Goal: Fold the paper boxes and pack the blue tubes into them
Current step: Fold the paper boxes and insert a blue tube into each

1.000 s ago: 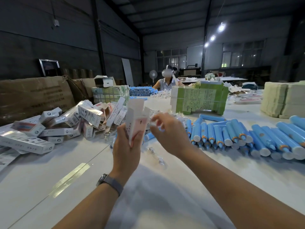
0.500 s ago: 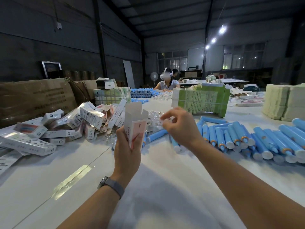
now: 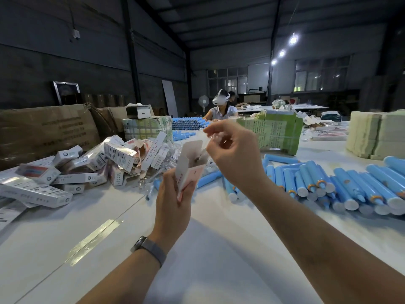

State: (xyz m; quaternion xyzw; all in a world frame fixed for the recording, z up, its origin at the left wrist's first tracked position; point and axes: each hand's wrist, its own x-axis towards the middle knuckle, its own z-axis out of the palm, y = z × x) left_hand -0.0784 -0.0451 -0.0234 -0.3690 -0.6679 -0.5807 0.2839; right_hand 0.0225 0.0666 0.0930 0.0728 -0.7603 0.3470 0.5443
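Tubes [image 3: 341, 185] beside the white table [image 3: 219, 249] edge are light blue with white caps and orange rings. Box [image 3: 190, 170] above the table is white with pink-red print. Piled boxes [image 3: 109, 163] are silvery white, the stack [image 3: 274, 132] behind is green.

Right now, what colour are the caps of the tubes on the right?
White, on blue tubes; the head view shows it.

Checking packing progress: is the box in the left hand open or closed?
Open: the box's top flap stands up, unfolded, above the left hand.
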